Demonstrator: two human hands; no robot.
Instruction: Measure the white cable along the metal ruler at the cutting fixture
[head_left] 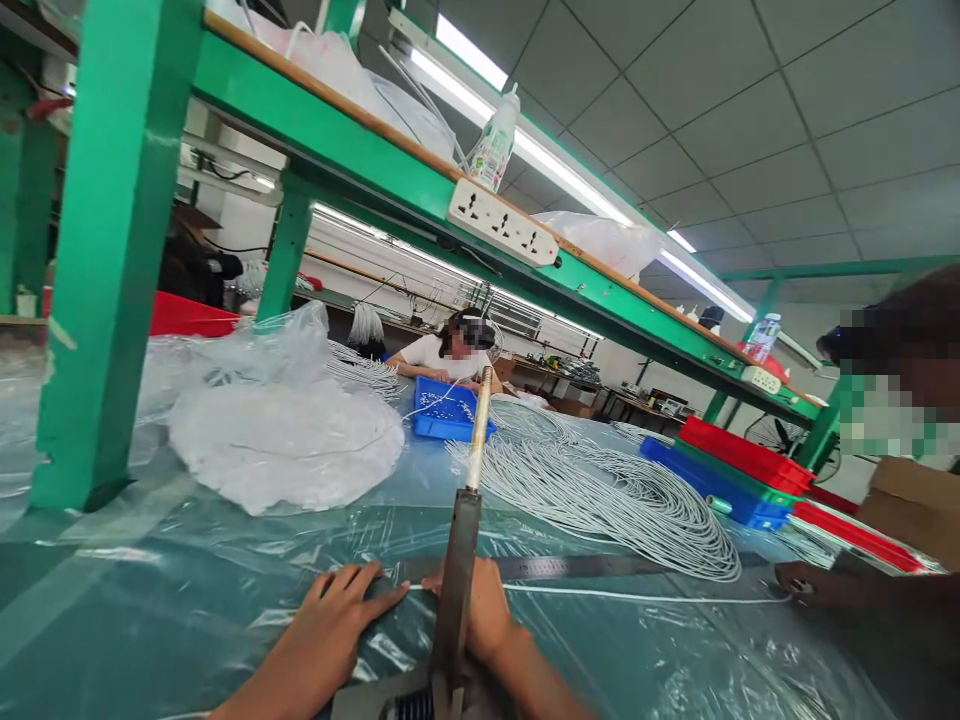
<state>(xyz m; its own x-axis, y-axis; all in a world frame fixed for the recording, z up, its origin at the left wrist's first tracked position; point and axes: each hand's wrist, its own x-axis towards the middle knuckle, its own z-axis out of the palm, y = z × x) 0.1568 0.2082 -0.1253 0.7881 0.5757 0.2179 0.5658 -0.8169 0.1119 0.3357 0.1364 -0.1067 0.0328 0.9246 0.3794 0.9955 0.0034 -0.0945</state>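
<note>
Here two hands (pixel 330 625) (pixel 480 610), one cable (pixel 637 597).

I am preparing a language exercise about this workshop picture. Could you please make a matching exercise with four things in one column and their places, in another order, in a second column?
Things:
1. steel ruler
2. blue tray
3. power strip
4. white cable coil

Places:
A. fixed to the edge of the green shelf overhead
B. flat on the plastic-covered table, just beyond the left hand and right hand
C. far side of the table, in front of a seated person
D. spread over the middle of the table, right of the upright lever

Pairs: 1-B, 2-C, 3-A, 4-D
</note>
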